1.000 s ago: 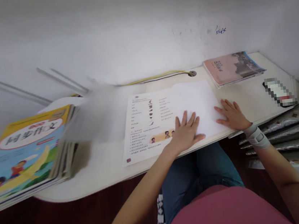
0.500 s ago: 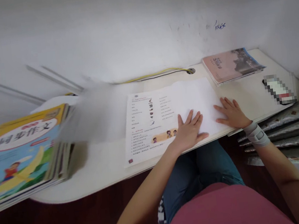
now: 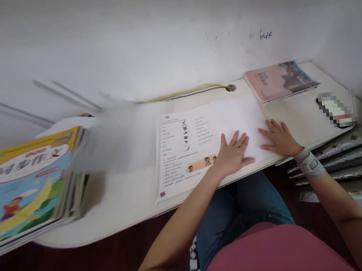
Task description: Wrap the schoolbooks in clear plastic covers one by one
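Note:
A printed sheet (image 3: 183, 153), with lines of text and small coloured pictures, lies on the white desk; its right part is blank white paper (image 3: 236, 113), and I cannot tell if that is a second sheet or page. My left hand (image 3: 234, 155) rests flat on the paper near the desk's front edge, fingers spread, covering part of the printed pictures. At the paper's right edge lies my right hand (image 3: 280, 138), palm down with fingers apart, a grey band (image 3: 309, 162) round its wrist. Neither hand grasps anything.
A stack of books (image 3: 31, 180) with a yellow and blue cover stands at the left. Pink-covered booklets (image 3: 280, 81) lie at the back right, with a blurred-out phone (image 3: 336, 110) beside them. Yellow and black cables run to a hole (image 3: 230, 87) by the wall. Patterned curtain folds (image 3: 351, 154) hang right.
The printed sheet has slid slightly to the right, and my left hand has moved a little right with it. My right hand has barely shifted; both stay spread.

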Demonstrator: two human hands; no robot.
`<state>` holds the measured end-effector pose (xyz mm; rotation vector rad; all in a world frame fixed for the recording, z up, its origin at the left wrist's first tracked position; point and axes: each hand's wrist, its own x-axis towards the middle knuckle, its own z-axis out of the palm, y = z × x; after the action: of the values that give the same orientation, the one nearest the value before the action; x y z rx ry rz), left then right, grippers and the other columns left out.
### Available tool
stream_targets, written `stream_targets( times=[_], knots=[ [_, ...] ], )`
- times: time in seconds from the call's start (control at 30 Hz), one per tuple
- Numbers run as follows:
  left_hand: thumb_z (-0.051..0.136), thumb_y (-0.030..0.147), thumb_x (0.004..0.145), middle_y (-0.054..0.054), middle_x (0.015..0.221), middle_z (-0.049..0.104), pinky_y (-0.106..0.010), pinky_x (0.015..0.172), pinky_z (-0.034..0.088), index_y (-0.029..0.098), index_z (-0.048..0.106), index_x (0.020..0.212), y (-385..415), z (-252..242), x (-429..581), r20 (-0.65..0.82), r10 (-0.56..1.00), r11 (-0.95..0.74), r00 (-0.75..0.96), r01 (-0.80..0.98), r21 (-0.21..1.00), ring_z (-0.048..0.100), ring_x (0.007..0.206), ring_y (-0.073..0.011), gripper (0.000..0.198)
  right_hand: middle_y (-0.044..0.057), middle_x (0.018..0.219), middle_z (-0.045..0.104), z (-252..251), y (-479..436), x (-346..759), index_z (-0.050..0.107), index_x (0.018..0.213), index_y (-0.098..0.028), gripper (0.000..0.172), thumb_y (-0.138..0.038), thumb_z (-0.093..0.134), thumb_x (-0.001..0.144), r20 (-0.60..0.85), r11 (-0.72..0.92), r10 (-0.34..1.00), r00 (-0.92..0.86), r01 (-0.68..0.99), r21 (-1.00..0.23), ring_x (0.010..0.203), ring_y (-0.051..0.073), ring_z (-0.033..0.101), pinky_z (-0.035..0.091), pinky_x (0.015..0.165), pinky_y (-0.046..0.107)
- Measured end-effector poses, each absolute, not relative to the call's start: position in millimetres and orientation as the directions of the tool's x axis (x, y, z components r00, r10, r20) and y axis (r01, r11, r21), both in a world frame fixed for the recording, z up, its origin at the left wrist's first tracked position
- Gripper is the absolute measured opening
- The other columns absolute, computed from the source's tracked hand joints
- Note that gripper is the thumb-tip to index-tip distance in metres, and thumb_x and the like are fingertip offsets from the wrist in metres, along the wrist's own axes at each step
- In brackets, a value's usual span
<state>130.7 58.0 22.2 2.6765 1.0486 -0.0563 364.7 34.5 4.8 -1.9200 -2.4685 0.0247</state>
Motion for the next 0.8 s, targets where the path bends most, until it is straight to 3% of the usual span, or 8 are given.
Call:
stream_targets(
  times=[0.37,0.57,0.8],
  knots=[
    [0.035,0.063,0.089,-0.013,0.155,0.02,-0.066,0.11,-0.001,0.015,0.022,0.149,58.0,24.7,137.3,-0.161,0.649,-0.706,0.744,0.667,0.236,0.01,0.145,-0.0323,0.078,0.017,0.154,0.027,5.3,34.7,364.8,0.039,0.143,-0.028,0.066,-0.063,0.042,0.087,-0.008,0.247,0.969,-0.248,0.968,-0.03,0.141,0.035,0.023,0.019,0.108,0.058],
    [0.039,0.061,0.089,-0.014,0.156,0.018,-0.068,0.11,-0.001,0.016,0.006,0.152,58.1,25.4,147.0,-0.151,0.666,-0.694,0.731,0.681,0.234,0.005,0.145,-0.0332,0.085,0.018,0.153,0.028,3.3,34.2,364.5,0.039,0.144,-0.026,0.068,-0.062,0.043,0.087,0.028,0.249,0.968,-0.248,0.968,-0.023,0.141,0.035,0.023,0.02,0.108,0.058],
    [0.042,0.06,0.088,-0.015,0.156,0.017,-0.068,0.109,-0.001,0.013,-0.001,0.151,56.7,25.8,148.4,-0.154,0.668,-0.683,0.728,0.682,0.261,0.005,0.145,-0.0324,0.089,0.017,0.154,0.028,-0.4,34.6,367.0,0.038,0.144,-0.027,0.067,-0.062,0.042,0.087,0.036,0.261,0.965,-0.26,0.965,-0.027,0.141,0.036,0.023,0.02,0.108,0.06]
  ],
)
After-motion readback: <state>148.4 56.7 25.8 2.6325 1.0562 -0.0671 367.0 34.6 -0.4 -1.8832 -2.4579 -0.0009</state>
